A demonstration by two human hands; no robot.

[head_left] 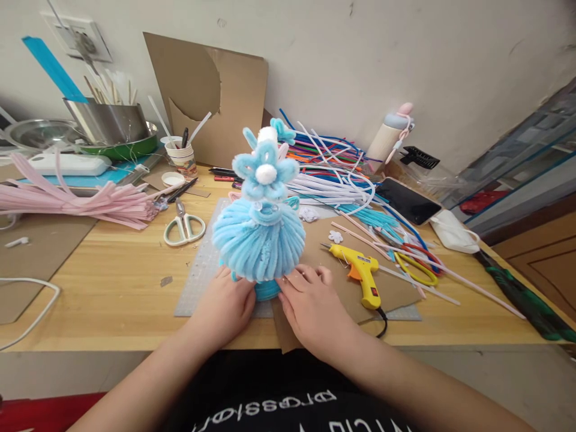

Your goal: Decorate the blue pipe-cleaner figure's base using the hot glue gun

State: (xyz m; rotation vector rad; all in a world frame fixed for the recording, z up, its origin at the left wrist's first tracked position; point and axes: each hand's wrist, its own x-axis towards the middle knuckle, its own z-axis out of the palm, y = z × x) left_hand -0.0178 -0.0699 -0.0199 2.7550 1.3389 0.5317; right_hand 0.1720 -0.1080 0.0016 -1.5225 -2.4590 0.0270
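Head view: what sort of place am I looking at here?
It looks like a craft worktable, perhaps in a home or small workshop. The yellow glue gun, the bundle of pink fuzzy strips and the blue fuzzy figure by the hands suggest it.

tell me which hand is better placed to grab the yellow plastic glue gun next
Probably the right hand: the yellow plastic glue gun lies close on its right. The left hand is farther off, across the fluffy light-blue figure.

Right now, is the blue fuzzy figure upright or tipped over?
Upright: the blue fuzzy figure stands with its flower above its base, which sits between left hand and right hand.
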